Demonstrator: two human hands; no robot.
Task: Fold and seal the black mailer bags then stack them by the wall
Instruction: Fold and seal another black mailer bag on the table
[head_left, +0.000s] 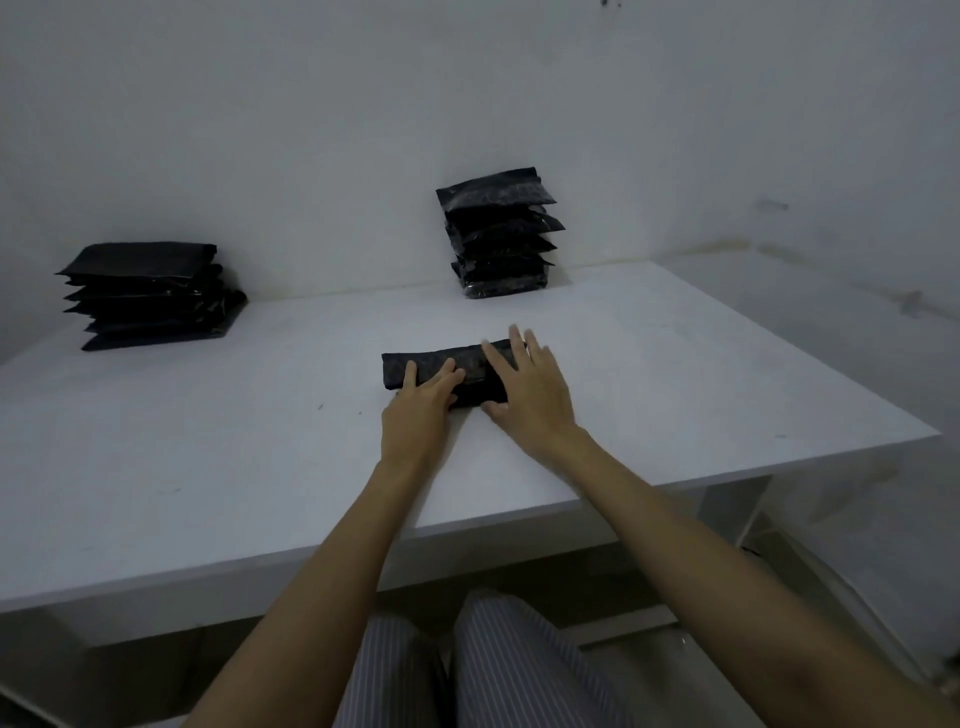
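Note:
A folded black mailer bag (415, 364) lies on the white table (208, 457) in front of me. My left hand (418, 410) rests on its near left part, fingers curled over the fold. My right hand (524, 389) lies flat on its right end with the fingers spread, pressing down. A stack of several black mailer bags (498, 234) stands against the wall at the back, right of centre. A second, lower stack of several black bags (150, 296) sits at the back left by the wall.
The white wall (311, 130) runs behind the table. The table's right edge (831, 374) slants away, with floor beyond it. My striped trousers (493, 670) show below the table's front edge.

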